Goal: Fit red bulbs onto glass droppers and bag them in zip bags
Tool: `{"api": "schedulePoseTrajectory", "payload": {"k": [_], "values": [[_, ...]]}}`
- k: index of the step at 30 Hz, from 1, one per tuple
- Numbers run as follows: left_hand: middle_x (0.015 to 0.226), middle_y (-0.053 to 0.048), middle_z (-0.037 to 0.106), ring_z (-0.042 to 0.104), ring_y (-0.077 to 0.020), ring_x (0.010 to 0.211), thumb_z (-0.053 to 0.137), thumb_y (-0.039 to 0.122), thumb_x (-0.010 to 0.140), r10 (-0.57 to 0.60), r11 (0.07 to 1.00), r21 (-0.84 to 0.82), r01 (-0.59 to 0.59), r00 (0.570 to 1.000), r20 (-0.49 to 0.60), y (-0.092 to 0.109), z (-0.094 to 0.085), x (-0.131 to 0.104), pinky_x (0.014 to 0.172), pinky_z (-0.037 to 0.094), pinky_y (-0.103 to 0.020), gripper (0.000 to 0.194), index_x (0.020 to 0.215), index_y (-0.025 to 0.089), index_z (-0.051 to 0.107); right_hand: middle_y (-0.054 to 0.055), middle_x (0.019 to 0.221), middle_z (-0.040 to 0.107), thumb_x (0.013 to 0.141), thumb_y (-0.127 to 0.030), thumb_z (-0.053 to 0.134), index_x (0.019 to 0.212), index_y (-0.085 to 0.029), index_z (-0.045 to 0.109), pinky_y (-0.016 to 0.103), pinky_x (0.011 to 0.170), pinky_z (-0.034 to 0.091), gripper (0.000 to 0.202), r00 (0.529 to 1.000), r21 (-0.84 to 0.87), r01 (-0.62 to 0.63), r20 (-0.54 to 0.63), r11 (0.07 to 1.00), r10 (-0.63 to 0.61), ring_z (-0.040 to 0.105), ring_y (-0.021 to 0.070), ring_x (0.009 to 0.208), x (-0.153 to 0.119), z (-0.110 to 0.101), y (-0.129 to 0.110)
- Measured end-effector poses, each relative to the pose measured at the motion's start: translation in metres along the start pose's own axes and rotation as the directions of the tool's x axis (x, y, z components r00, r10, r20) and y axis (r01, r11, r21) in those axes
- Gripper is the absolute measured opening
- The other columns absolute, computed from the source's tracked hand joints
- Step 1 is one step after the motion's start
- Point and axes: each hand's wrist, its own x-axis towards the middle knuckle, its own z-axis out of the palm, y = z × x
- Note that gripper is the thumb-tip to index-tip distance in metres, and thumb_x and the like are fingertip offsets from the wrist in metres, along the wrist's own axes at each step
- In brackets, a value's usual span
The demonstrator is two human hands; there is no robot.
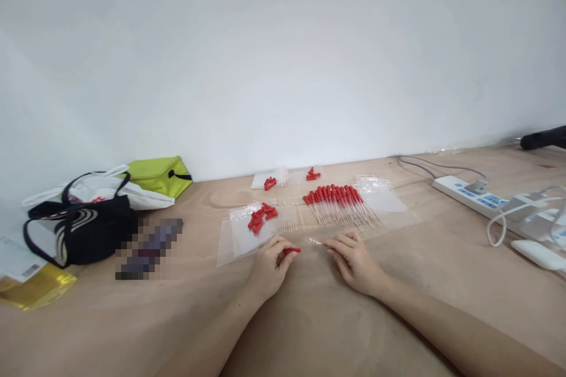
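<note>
Red rubber bulb [292, 250] and clear dropper tube [315, 241], apart

Your left hand [270, 265] pinches the bulb; your right hand [354, 262] holds the tube by one end, pointing bulbward; red-bulbed droppers [335, 194] lie side by side beyond it.

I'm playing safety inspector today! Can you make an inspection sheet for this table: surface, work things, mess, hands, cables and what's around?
Surface: brown tabletop.
Work things: droppers with red bulbs fanned out beside bare thin tubes; loose red bulbs in three piles on plastic bags.
Clutter: black bag, lime-green pouch, yellow packet; one pixelated object, unclear.
Hands: left hand pinches a red rubber bulb; right hand holds a clear tube.
Cables: grey cable and white cable by a white power strip.
Surroundings: pale wall behind; other people: nothing seen.
</note>
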Motion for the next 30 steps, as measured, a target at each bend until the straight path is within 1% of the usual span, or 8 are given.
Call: {"api": "schedulePoseTrajectory", "payload": {"k": [2,5,10,14,16,20,25,30], "values": [[0.076,-0.002,0.061,0.056,-0.0142,0.066,0.047,0.024,0.081,-0.041,0.997,-0.070,0.042,0.999,0.014,0.005,0.002,-0.002,0.060,0.045,-0.025,0.014,0.082,0.017,0.060,0.005,0.081,0.062,0.083,-0.012,0.037,0.103,-0.019,0.055,0.031,0.072,0.034,0.028,0.999,-0.006,0.011,0.030,1.000,-0.011,0.053,0.0140,0.070,0.001,0.000,-0.003],[0.072,-0.002,0.063,0.057,-0.0136,0.063,0.045,0.025,0.083,-0.081,0.985,-0.151,0.087,0.996,0.045,0.007,0.005,-0.005,0.057,0.045,-0.023,0.015,0.083,0.017,0.058,0.006,0.081,0.062,0.083,-0.014,0.037,0.099,-0.018,0.057,0.032,0.074,0.032,0.025,0.998,0.002,0.013,0.054,1.000,-0.013,0.054,0.0136,0.071,0.002,-0.002,-0.006],[0.067,-0.001,0.062,0.059,-0.0137,0.062,0.043,0.026,0.084,-0.117,0.959,-0.246,0.140,0.988,0.104,0.003,0.007,-0.007,0.060,0.047,-0.024,0.015,0.084,0.016,0.055,0.004,0.081,0.062,0.084,-0.015,0.038,0.095,-0.019,0.058,0.031,0.075,0.030,0.024,0.997,0.011,0.015,0.081,1.000,-0.016,0.054,0.0131,0.071,0.004,-0.002,-0.009],[0.069,-0.001,0.062,0.059,-0.0138,0.064,0.043,0.028,0.085,-0.126,0.943,-0.297,0.151,0.987,0.103,0.000,0.008,-0.006,0.061,0.048,-0.024,0.018,0.085,0.016,0.056,0.003,0.076,0.062,0.084,-0.016,0.039,0.094,-0.019,0.060,0.030,0.074,0.030,0.023,0.996,-0.010,0.028,0.086,1.000,-0.027,0.054,0.0123,0.069,0.006,0.001,-0.010],[0.066,-0.001,0.060,0.057,-0.0128,0.060,0.043,0.030,0.085,-0.115,0.947,-0.289,0.139,0.989,0.097,-0.002,0.008,-0.005,0.058,0.046,-0.023,0.021,0.086,0.016,0.058,0.003,0.075,0.062,0.084,-0.016,0.040,0.094,-0.020,0.060,0.030,0.073,0.030,0.023,0.996,-0.010,0.034,0.088,0.999,-0.033,0.054,0.0122,0.069,0.007,0.003,-0.010],[0.059,0.001,0.055,0.050,-0.0111,0.054,0.045,0.030,0.083,-0.078,0.971,-0.220,0.097,0.993,0.093,-0.005,0.007,-0.004,0.051,0.041,-0.020,0.023,0.078,0.015,0.062,0.003,0.077,0.063,0.084,-0.018,0.041,0.097,-0.021,0.060,0.030,0.072,0.029,0.024,0.990,0.019,0.062,0.123,0.998,-0.064,0.055,0.0123,0.069,0.010,0.005,-0.007],[0.062,0.000,0.056,0.049,-0.0113,0.056,0.046,0.026,0.082,-0.055,0.978,-0.197,0.066,0.997,0.060,-0.005,0.003,-0.005,0.050,0.038,-0.020,0.020,0.076,0.016,0.063,0.002,0.080,0.064,0.085,-0.017,0.040,0.101,-0.024,0.060,0.030,0.071,0.027,0.026,0.979,0.072,0.102,0.172,0.992,-0.113,0.055,0.0122,0.073,0.017,0.006,-0.001],[0.062,0.000,0.057,0.050,-0.0119,0.056,0.049,0.025,0.079,-0.044,0.992,-0.114,0.056,0.994,0.105,0.002,0.000,-0.007,0.052,0.038,-0.021,0.018,0.072,0.017,0.064,0.001,0.076,0.062,0.084,-0.017,0.041,0.102,-0.027,0.060,0.030,0.069,0.024,0.028,0.968,0.011,0.162,0.194,0.987,-0.161,0.053,0.0107,0.067,0.020,0.004,0.005]]}}
